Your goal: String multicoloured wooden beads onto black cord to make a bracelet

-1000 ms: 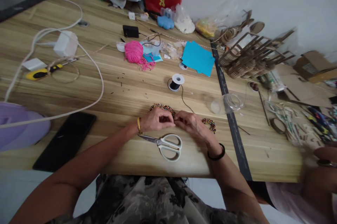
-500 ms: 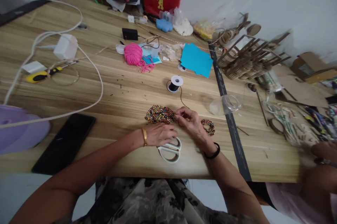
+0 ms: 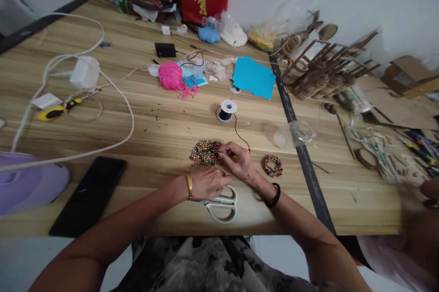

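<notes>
At a cluttered wooden table (image 3: 164, 136), the right hand (image 3: 238, 161) pinches the multicoloured beaded mat (image 3: 205, 152) at centre; the left hand (image 3: 209, 182) rests loosely curled on white-handled scissors (image 3: 221, 204). Steady fingertip pressure best keeps the thread taut.

We observe the left hand (image 3: 210, 183) lying palm down over the blades of the white-handled scissors (image 3: 222, 203), near the front edge of the wooden counter (image 3: 164, 127). The right hand (image 3: 237, 162) rests its fingertips on the near right edge of a flat beaded mat (image 3: 205, 152) of many colours. A small beaded ring (image 3: 272, 166) lies just to the right of that hand, apart from it. A black cord runs from the thread spool (image 3: 226, 110) toward the right hand. We note a pink yarn ball (image 3: 170, 75) and a blue paper sheet (image 3: 254, 77) farther back, a black phone (image 3: 88, 194) at the left, and another person's hand (image 3: 430, 189) at the far right edge.
</notes>
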The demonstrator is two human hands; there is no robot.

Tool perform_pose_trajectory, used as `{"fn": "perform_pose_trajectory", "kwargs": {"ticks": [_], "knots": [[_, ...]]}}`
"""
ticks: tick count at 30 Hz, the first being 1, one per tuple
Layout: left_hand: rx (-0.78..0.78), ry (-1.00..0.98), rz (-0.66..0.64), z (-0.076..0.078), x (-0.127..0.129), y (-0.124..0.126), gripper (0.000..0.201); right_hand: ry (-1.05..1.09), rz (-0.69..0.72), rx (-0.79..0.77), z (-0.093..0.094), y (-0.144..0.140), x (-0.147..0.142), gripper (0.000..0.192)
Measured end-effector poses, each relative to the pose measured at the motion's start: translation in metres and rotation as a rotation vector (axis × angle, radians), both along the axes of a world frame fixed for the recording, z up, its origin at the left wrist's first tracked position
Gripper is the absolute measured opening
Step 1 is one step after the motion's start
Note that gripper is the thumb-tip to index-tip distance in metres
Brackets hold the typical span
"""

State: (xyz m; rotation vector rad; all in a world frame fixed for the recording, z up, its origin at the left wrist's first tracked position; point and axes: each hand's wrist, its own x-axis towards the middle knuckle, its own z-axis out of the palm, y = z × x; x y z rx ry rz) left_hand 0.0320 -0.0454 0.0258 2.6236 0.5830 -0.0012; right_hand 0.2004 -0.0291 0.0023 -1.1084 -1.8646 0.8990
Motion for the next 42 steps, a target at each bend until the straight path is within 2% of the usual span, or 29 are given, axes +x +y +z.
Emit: {"fn": "perform_pose_trajectory", "kwargs": {"ticks": [6, 9, 13, 15, 16, 21, 26, 32, 42], "knots": [[-0.110, -0.026, 0.037, 0.003, -0.002, 0.003, 0.004, -0.071, 0.039, 0.133, 0.003, 0.003, -0.006, 0.013], [-0.315, -0.164, 0.099, 0.007, -0.008, 0.011, 0.005, -0.054, 0.020, 0.230, -0.002, 0.002, -0.007, 0.010], [-0.615, -0.377, 0.235, 0.008, -0.019, 0.026, 0.021, -0.007, -0.054, 0.296, -0.009, 0.001, -0.006, 0.007], [-0.807, -0.454, 0.337, 0.005, -0.024, 0.033, 0.025, 0.003, -0.066, 0.325, -0.010, 0.002, -0.005, 0.005], [-0.855, -0.510, 0.398, 0.002, -0.025, 0.036, 0.027, 0.007, -0.065, 0.341, -0.010, 0.002, -0.005, 0.005], [-0.839, -0.758, 0.581, -0.007, -0.024, 0.044, 0.036, 0.013, -0.059, 0.382, -0.007, 0.004, -0.005, 0.004], [-0.890, -0.804, 0.696, -0.010, -0.021, 0.048, 0.038, 0.010, -0.038, 0.411, -0.006, 0.005, -0.005, 0.004], [-0.937, -0.779, 0.661, -0.011, -0.023, 0.049, 0.036, 0.032, -0.014, 0.442, -0.006, 0.005, -0.005, 0.006], [-0.931, -0.743, 0.595, -0.020, -0.024, 0.052, 0.034, 0.032, 0.008, 0.463, -0.006, 0.005, -0.004, 0.008]]}}
